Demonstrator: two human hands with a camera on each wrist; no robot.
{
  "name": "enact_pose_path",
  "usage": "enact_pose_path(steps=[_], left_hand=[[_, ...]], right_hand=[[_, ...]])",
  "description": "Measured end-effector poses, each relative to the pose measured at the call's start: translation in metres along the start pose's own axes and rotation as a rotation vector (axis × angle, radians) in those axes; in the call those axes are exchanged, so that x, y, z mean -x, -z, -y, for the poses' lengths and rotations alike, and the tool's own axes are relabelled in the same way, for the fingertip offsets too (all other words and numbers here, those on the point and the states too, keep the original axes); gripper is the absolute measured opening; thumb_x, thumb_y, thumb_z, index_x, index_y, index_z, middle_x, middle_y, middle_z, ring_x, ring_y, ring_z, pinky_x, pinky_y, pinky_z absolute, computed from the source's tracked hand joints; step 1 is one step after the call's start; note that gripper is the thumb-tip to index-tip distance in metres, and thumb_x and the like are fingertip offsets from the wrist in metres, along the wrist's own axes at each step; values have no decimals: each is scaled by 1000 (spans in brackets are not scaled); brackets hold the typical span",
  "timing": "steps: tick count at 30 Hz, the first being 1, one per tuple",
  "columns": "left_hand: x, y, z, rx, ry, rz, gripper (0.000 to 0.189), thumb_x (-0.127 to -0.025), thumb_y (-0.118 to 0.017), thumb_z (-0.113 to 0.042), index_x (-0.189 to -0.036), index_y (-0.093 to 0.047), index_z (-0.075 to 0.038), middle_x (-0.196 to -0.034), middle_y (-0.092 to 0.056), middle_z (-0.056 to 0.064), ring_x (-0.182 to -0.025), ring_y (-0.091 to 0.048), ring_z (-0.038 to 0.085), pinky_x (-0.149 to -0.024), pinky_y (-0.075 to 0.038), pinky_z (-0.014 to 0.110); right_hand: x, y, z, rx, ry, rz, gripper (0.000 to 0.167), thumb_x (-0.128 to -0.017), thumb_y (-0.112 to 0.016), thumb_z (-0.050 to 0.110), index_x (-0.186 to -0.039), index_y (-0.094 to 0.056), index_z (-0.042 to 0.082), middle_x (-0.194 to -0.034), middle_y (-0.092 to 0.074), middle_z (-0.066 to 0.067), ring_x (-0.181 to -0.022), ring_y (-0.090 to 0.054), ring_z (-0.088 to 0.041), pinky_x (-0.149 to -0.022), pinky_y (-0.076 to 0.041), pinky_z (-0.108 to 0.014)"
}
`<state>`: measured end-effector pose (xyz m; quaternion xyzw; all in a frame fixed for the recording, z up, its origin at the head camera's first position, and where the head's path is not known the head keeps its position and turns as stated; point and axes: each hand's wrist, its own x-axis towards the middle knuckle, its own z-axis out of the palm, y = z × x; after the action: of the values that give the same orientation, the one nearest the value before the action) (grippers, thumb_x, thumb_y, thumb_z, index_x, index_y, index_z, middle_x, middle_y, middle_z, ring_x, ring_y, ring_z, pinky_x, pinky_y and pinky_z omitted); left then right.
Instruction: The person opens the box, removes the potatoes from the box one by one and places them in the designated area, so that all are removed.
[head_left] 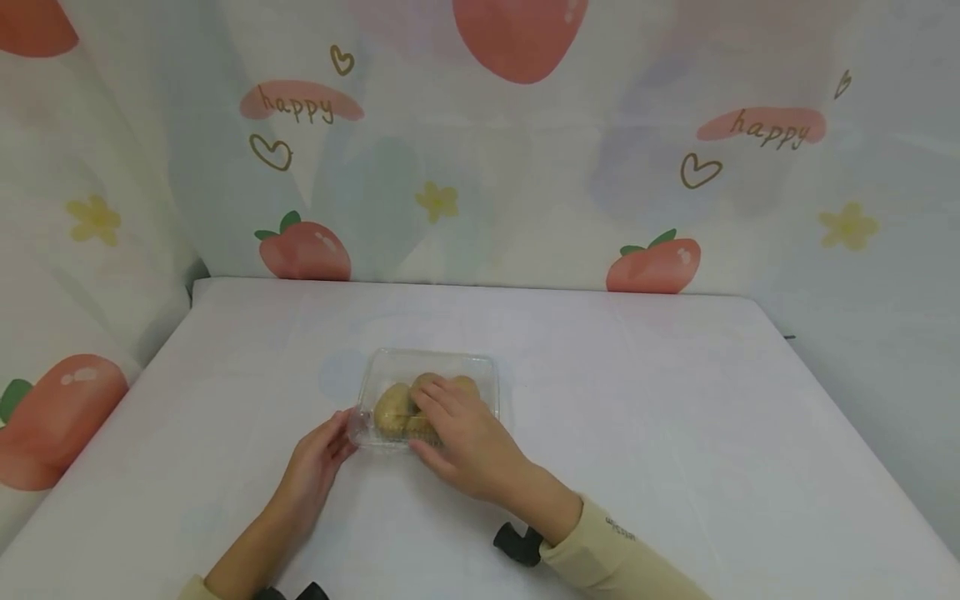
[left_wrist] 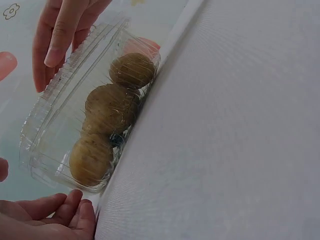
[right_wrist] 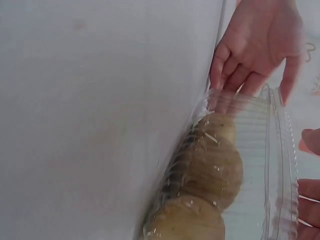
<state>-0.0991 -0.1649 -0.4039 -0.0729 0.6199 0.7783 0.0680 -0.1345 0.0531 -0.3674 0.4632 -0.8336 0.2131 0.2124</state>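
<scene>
A clear plastic box with ridged walls stands on the white tabletop and holds several brown potatoes. At its left end is my left hand, its fingertips right at the wall and its thumb apart from them, as the left wrist view also shows. My right hand lies over the top of the box, fingers extended and overlapping the potatoes in the head view. In the left wrist view those right-hand fingers reach down along the box's upper rim. Through the wall, the potatoes show in a row.
The white-covered table spreads out on both sides of the box. Behind it hangs a patterned cloth backdrop with fruit and lettering. A black wrist mount sits at my right sleeve.
</scene>
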Motion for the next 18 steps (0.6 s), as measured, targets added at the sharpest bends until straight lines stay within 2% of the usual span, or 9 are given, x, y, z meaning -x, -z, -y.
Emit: enact_pose_path(steps=[3,6,18], left_hand=[[0,0,1,-4,-17,-32,50,-102,-32,-27,-133,-33,12,-119,-49,6,-102,-52,7,-90,-43,22],[0,0,1,-4,-14,-58,48,-101,-33,-25,-132,-35,12,-113,-53,2,-99,-53,8,-89,-44,23],[0,2,3,1,17,-94,42,-101,-32,-19,-129,-39,12,-111,-50,5,-99,-51,11,-86,-45,23]], right_hand=[[-4,-5,2,-1,8,-2,48,-83,-66,23,-118,-53,-7,-121,-53,-18,-118,-45,-29,-99,-37,-41],[-6,-9,4,11,11,-2,48,-83,-67,23,-116,-53,-8,-121,-53,-19,-117,-46,-31,-97,-38,-43],[-19,-21,12,63,-4,11,46,-84,-65,25,-116,-55,-7,-121,-54,-20,-116,-48,-32,-99,-37,-39]])
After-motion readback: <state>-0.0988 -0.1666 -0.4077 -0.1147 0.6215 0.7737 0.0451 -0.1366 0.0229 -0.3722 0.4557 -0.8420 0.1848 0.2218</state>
